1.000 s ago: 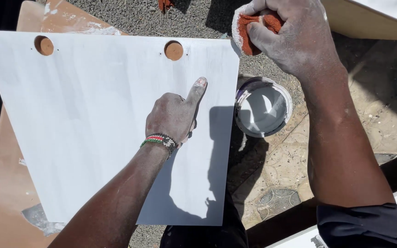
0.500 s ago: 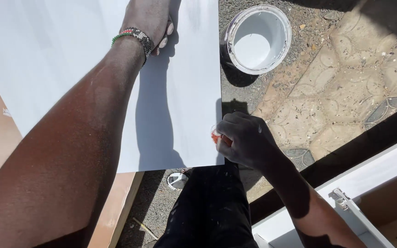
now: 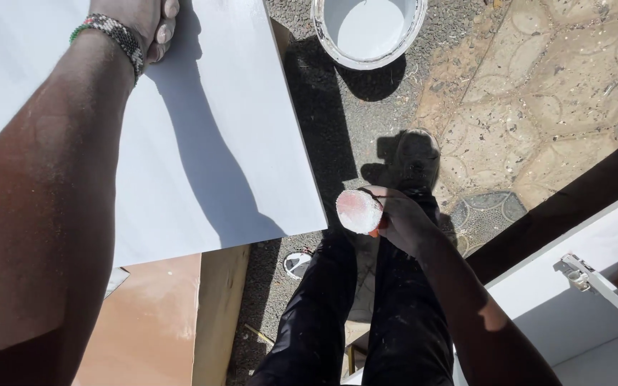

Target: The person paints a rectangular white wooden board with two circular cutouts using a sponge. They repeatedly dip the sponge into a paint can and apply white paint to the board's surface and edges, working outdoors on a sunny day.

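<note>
A white-dusted sanding pad (image 3: 358, 211) is pinched in the right hand (image 3: 403, 221), fingers curled tight round its orange back, dusty face turned up and toward the board. The pad is held in the air, over the person's dark trousers (image 3: 366, 314), just off the near right corner of the white board (image 3: 223, 150); no contact between pad and board is seen. The board lies to the left of and above the right hand in the head view, its long right edge running from that near corner up toward the top of the frame, its near edge running off to the left. The left hand (image 3: 144, 21) is pressed down on the board's far part, fingers together and bent, mostly cut off by the top edge of the frame; a beaded wristband (image 3: 112, 36) is worn on that wrist. So the right hand is the nearer one to the board's near corner, while the left hand is placed well up the surface. A round tub of white paint (image 3: 368, 30) stands on the gravel beyond the board's right edge, well apart from both hands. A white cabinet part with a metal hinge (image 3: 577, 270) is seen at lower right. Brown boards (image 3: 159, 322) lie under the white one.
</note>
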